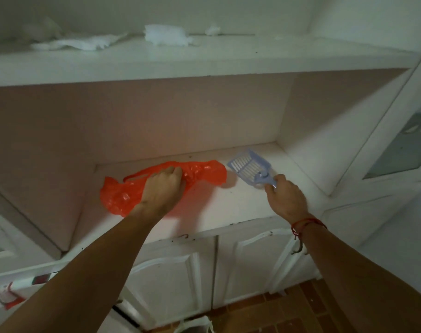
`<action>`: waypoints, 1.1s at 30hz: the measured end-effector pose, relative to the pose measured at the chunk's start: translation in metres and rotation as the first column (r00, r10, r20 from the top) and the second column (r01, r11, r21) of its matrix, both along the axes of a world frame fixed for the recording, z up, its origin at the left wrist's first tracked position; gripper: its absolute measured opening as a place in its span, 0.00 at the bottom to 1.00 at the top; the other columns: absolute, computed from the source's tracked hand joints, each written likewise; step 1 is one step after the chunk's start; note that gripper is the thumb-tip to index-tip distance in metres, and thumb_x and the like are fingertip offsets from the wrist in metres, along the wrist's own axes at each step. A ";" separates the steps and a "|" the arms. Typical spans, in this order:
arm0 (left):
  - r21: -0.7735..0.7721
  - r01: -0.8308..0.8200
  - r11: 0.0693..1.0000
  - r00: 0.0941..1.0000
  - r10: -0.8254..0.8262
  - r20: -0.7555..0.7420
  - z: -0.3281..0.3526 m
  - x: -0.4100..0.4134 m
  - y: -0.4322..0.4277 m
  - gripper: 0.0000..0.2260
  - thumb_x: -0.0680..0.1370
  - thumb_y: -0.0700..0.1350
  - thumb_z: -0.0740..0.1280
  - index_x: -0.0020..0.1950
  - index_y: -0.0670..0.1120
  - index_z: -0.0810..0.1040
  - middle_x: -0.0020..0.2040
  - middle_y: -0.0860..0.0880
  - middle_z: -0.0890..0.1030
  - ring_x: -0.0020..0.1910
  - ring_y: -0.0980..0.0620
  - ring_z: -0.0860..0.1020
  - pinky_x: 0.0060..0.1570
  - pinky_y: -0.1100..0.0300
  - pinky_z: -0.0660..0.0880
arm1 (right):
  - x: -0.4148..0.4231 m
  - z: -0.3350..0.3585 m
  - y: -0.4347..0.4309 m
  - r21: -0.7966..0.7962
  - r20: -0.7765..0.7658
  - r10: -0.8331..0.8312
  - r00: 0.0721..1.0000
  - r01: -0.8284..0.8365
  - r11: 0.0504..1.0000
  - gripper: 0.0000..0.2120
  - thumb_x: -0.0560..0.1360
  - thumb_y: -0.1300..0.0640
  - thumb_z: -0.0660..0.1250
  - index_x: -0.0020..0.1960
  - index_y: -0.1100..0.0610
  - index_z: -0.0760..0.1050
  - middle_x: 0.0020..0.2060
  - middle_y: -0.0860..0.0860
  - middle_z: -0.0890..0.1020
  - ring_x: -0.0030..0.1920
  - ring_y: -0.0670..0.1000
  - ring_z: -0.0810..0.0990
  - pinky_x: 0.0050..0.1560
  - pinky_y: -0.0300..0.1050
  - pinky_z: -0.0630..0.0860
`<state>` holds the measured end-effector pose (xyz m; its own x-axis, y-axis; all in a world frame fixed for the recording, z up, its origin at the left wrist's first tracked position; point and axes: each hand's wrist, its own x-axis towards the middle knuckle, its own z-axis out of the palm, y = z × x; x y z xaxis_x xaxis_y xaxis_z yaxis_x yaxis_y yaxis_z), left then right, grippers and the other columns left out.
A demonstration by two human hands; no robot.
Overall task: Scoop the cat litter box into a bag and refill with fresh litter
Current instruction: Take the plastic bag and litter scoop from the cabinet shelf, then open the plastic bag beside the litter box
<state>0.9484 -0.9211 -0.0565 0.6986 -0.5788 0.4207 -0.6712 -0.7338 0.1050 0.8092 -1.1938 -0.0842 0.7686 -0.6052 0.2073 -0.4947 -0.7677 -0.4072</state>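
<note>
Brick-red floor tiles (pixel 325 306) show at the bottom edge, below white panelled cabinet doors (pixel 171 280). Both forearms reach over these doors to a white counter (pixel 240 207) set in a recess. A red thread bracelet (pixel 306 223) circles the right wrist. The left hand (pixel 162 186) lies knuckles-up on a red plastic bag (pixel 123 195), its fingers curled down and gripping a fold near the bag's middle. The bag lies crumpled on the counter, long axis running left to right and rising slightly toward the right. The right hand (pixel 286 195) pinches the handle end of a pale blue litter scoop (pixel 250 168) between thumb and curled fingers; the fingertips are mostly hidden behind the hand. The scoop sits at the counter's right side, long axis diagonal, with the handle toward the person and the slotted blade pointing away and leftward to the back wall. The bag's right end lies just beside the blade's front corner; contact cannot be determined. Farther back, an upper shelf (pixel 204 58) carries crumpled white scraps (pixel 166 34). A glazed door (pixel 401 150) stands at right.
</note>
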 end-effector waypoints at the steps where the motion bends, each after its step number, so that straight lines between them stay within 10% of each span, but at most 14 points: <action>1: -0.004 0.008 1.000 1.000 -0.008 0.012 0.002 -0.004 0.001 0.06 0.78 0.42 0.64 0.43 0.40 0.74 0.40 0.42 0.79 0.34 0.40 0.75 0.31 0.55 0.63 | -0.004 0.003 0.001 -0.008 0.004 0.003 1.000 -0.003 1.000 0.13 0.81 0.53 0.58 0.56 0.62 0.71 0.47 0.60 0.81 0.47 0.61 0.79 0.42 0.48 0.71; 21: 0.000 0.310 0.951 0.942 -0.307 0.133 0.023 -0.100 -0.053 0.08 0.73 0.39 0.69 0.38 0.42 0.71 0.35 0.43 0.76 0.30 0.41 0.73 0.30 0.58 0.61 | -0.150 0.017 -0.007 0.048 0.039 -0.240 0.970 0.238 0.970 0.11 0.82 0.52 0.56 0.54 0.60 0.70 0.46 0.57 0.79 0.48 0.58 0.79 0.45 0.47 0.72; 33: -0.005 0.670 0.742 0.737 -0.664 0.123 -0.004 -0.211 -0.064 0.07 0.74 0.44 0.63 0.38 0.41 0.72 0.35 0.41 0.77 0.32 0.38 0.76 0.28 0.52 0.70 | -0.327 0.000 0.077 0.081 -0.016 -0.532 0.847 0.531 0.843 0.13 0.83 0.53 0.53 0.54 0.62 0.69 0.49 0.60 0.79 0.48 0.61 0.79 0.43 0.49 0.71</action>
<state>0.7373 -0.9847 -0.0603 0.0905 -0.8575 0.5065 -0.9956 -0.0899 0.0257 0.4820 -1.1167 -0.0837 0.3233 -0.9350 0.1457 -0.8146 -0.3533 -0.4599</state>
